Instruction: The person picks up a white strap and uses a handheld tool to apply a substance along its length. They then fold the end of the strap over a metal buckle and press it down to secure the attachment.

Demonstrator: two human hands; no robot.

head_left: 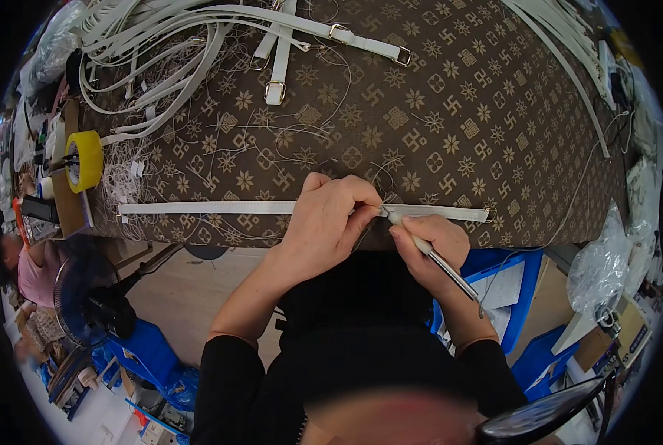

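A long white strap (220,208) lies across the front of the patterned cloth, with a metal buckle at its right end. My left hand (327,219) rests over its middle, thumb and forefinger pinched together; what they hold is too small to make out. In my right hand (431,248) is a pen-like tool (442,263) with a pale grip and a metal shaft, its tip at the strap beside my left fingertips. A thin thread loops near the tip and another hangs by the tool's rear end.
White straps with buckles (279,52) are heaped at the back left, among loose threads. More straps (561,44) lie at the back right. Yellow tape (85,161) stands at the left edge. Below left are a black fan (86,300) and a person in pink (38,278).
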